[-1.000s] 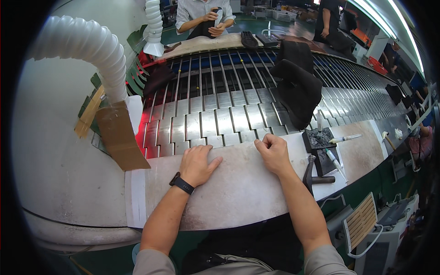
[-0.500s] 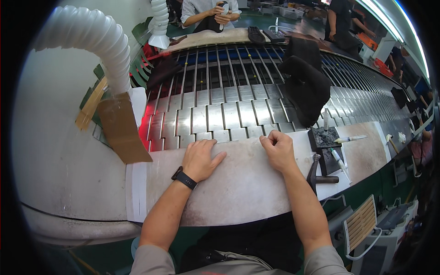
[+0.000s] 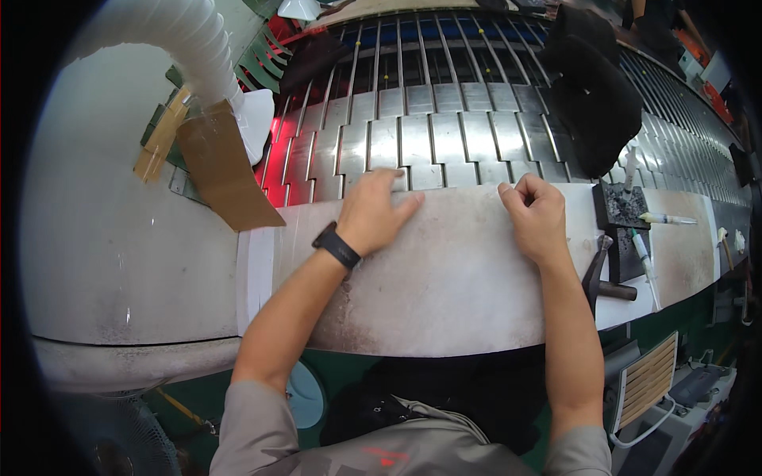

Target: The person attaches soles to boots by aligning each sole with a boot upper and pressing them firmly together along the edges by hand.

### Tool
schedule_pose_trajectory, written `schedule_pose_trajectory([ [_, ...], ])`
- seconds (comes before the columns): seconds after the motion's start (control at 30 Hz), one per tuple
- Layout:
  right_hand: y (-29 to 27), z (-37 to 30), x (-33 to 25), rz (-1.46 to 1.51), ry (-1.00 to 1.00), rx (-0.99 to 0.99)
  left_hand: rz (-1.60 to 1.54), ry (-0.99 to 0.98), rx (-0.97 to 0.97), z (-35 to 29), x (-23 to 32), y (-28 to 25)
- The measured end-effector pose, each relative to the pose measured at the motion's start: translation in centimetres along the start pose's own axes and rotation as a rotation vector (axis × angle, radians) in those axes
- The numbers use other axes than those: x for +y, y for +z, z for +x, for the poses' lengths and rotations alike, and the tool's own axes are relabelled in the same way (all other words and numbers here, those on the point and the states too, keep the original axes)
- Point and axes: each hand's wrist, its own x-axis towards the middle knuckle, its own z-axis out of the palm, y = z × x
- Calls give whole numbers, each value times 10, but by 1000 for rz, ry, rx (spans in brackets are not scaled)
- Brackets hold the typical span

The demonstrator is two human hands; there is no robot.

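My left hand [image 3: 375,211] lies at the far edge of the pale worktable [image 3: 444,270], its fingers stretched out over the rim of the metal slat conveyor [image 3: 397,135]. A black wristwatch [image 3: 338,247] is on that wrist. Further right, my right hand [image 3: 538,216] is curled into a loose fist at the same edge, and nothing shows in it. Beyond it on the conveyor stands a black boot-shaped piece [image 3: 594,103]. Nearest on the table to my right hand are a hammer [image 3: 609,287] and a dark block [image 3: 627,208].
Syringes [image 3: 668,219] with pale contents lie by the block. A white ribbed duct [image 3: 178,47] and a cardboard flap [image 3: 230,163] stand at the left. Another dark piece [image 3: 316,59] sits on the far conveyor. A slatted wooden seat [image 3: 647,379] is lower right.
The whole view has shifted, so table and conveyor sit higher and further right. My hands stay at the table's far edge. The person across the conveyor has gone out of view.
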Motion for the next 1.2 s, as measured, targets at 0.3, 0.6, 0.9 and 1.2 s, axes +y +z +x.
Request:
schedule_pose_trajectory([
  [0.3,4,-1,-12,15,63,-39,433,-793,212,164,-194,-21],
  [0.6,5,-2,-11,-29,8,-39,564,-1138,343,158,-263,-34],
  [0.9,12,0,-9,-17,-27,-40,454,-310,54,144,-123,-11],
  [1.2,9,-2,-16,150,38,-63,371,-85,-416,94,-112,-63],
])
